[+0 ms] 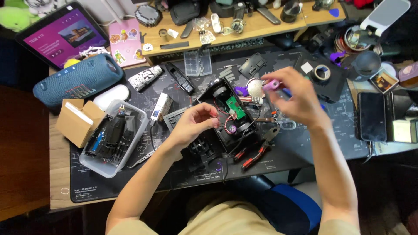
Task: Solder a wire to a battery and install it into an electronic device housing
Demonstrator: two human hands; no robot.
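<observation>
I see my left hand (196, 119) at the centre of the frame, its grip pinched on a thin red wire (221, 114) at the edge of an opened black case (217, 93). The case lies tilted on the dark mat (305, 148) that covers the table (58, 182), just right of centre, and inside it I can make out a small green circuit board (235, 106) and more red wires looping down to a round purple part (232, 129).

My right hand (296, 98) is raised above the case, right of centre, fingers curled and pressed together around a small purple piece (272, 84); the hand is blurred, so I cannot tell more about the piece.

Just below the case, red-handled pliers (254, 154) lie on the mat. At lower left a clear plastic tub (133, 139) holds black parts, with a small cardboard box (72, 122) touching its left side. Above them, at upper left, lies a blue cylinder speaker (78, 82), and behind it a tablet (61, 32) with a purple screen. At the right edge of the frame a dark phone (372, 115) lies flat, and a roll of tape (322, 72) sits at upper right.
</observation>
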